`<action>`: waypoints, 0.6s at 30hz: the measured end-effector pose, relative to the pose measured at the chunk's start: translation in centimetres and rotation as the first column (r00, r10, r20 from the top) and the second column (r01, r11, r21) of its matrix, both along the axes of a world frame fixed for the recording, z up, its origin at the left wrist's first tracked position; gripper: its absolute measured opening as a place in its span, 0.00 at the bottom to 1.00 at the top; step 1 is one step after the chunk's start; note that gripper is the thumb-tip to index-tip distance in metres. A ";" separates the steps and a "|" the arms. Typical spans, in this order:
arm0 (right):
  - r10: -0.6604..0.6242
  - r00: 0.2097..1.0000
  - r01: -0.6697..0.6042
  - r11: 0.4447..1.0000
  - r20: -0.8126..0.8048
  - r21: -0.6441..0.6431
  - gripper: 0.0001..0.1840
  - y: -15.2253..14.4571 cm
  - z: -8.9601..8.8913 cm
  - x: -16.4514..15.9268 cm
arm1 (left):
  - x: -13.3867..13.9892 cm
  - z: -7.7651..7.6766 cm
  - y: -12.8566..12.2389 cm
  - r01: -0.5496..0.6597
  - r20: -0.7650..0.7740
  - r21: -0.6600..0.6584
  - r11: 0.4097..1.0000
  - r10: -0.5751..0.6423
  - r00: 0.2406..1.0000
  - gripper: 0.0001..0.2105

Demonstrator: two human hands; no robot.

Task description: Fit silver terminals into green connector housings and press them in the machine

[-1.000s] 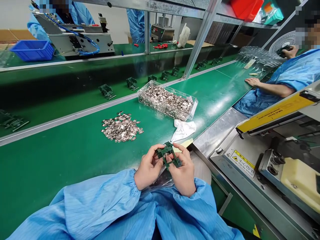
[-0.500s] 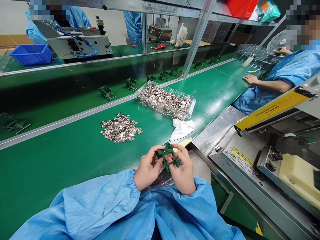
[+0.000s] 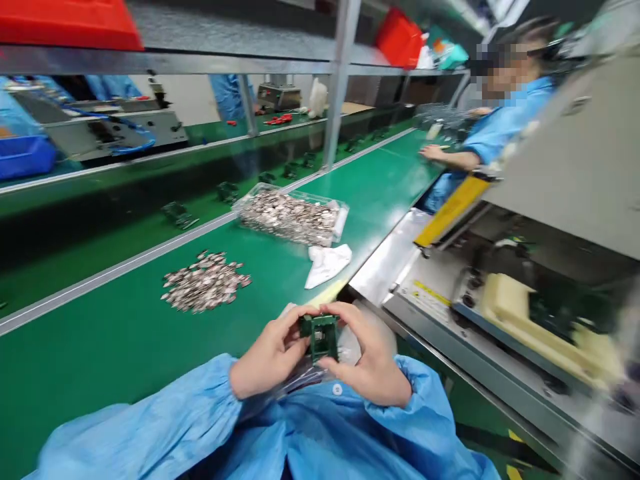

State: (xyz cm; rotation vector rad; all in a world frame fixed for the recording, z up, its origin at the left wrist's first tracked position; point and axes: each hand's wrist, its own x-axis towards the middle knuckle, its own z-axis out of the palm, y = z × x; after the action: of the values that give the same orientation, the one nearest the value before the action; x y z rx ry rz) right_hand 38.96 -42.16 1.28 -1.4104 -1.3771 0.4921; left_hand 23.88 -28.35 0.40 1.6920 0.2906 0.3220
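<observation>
Left fingers [image 3: 298,313] and right fingers [image 3: 344,310] in a pinch on the green frame [image 3: 315,333], now more face-on

No lettering can be read with certainty. A label [image 3: 431,293] with a yellow band and a paler panel is fixed to the metal base of the machine [image 3: 560,180] at right, near its cream-coloured block [image 3: 510,310], but blur smears its print (the band is the clearest part). Any marking on the yellow bar [image 3: 453,210] above it, or on the steel control box [image 3: 279,98] across the bench, is too blurred or small to make out.
</observation>
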 end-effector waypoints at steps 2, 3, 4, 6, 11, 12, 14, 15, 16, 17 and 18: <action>-0.034 0.999 0.035 0.999 -0.033 0.035 0.33 -2.9 0.9 1.2 | 1.5 2.5 0.0 0.217 -0.062 0.023 0.976 -0.216 0.975 0.23; -0.080 0.994 0.084 0.995 -0.074 0.052 0.33 -4.6 1.2 2.0 | 2.8 3.6 0.0 0.305 -0.087 0.042 0.951 -0.301 0.950 0.26; -0.159 0.980 0.169 0.983 -0.122 0.077 0.34 -6.6 1.4 2.8 | 4.4 4.7 -0.2 0.367 -0.096 0.077 0.927 -0.360 0.928 0.27; -0.445 0.867 0.488 0.851 -0.225 0.196 0.34 -11.1 1.6 4.5 | 8.7 6.4 -1.2 0.410 -0.053 0.206 0.889 -0.408 0.911 0.26; -0.855 0.175 0.933 -0.014 -0.488 0.358 0.28 -21.2 1.9 9.1 | 21.5 8.6 -8.7 0.314 0.150 0.543 0.779 -0.459 0.876 0.27; -0.872 0.132 0.946 -0.031 -0.472 0.323 0.29 -22.5 2.0 9.9 | 23.8 8.7 -10.4 0.309 0.151 0.563 0.767 -0.463 0.873 0.30; -0.908 0.147 0.964 0.043 -0.393 0.261 0.32 -24.2 2.3 11.3 | 27.6 8.7 -13.2 0.339 0.111 0.549 0.764 -0.469 0.876 0.36; -0.920 0.179 0.965 0.095 -0.347 0.246 0.34 -24.6 2.5 12.0 | 29.0 8.6 -14.2 0.364 0.087 0.523 0.771 -0.473 0.877 0.37; -0.930 0.213 0.960 0.143 -0.300 0.240 0.35 -24.8 2.8 12.7 | 30.0 8.6 -14.9 0.381 0.073 0.488 0.785 -0.472 0.879 0.39; -0.935 0.252 0.953 0.195 -0.249 0.230 0.36 -24.8 3.1 13.3 | 30.6 8.5 -15.2 0.382 0.078 0.447 0.809 -0.461 0.884 0.39; -0.937 0.287 0.946 0.243 -0.199 0.216 0.36 -24.5 3.5 14.1 | 30.8 8.5 -15.2 0.363 0.106 0.398 0.842 -0.436 0.894 0.39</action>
State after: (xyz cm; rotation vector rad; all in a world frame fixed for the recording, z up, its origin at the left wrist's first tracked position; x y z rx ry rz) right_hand 53.02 -66.69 4.73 -1.6653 -0.2856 -0.5240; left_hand 54.70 -43.55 8.85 2.0228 -0.2932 0.2310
